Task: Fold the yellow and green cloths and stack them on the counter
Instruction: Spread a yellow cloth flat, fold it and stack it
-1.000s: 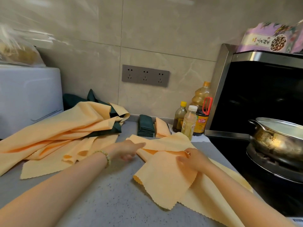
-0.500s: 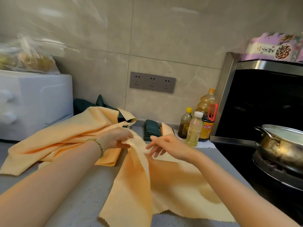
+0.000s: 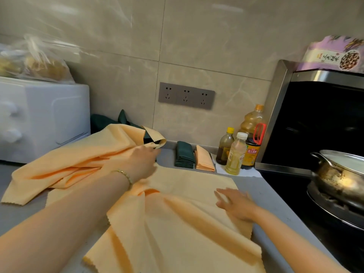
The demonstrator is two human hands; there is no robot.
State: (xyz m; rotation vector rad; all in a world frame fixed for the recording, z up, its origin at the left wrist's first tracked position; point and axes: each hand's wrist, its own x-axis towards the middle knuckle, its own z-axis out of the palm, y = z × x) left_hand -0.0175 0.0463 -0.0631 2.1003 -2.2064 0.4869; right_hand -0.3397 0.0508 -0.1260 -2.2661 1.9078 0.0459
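Since half a second ago the yellow cloth (image 3: 187, 223) has dropped from the air and now lies spread on the grey counter (image 3: 275, 196). The right hand (image 3: 234, 205) has come down onto its right side, fingers (image 3: 222, 196) straight and splayed flat. The left hand (image 3: 142, 164) curls over the far left corner; I cannot tell whether it pinches it. Beyond lie a loose pile (image 3: 78, 154), folded green stack (image 3: 184, 154) and folded yellow stack (image 3: 203, 159) side by side, then bottles (image 3: 235, 154) against the tiled wall (image 3: 216, 46) — white oven (image 3: 43, 119) left, pot (image 3: 338, 174) right.
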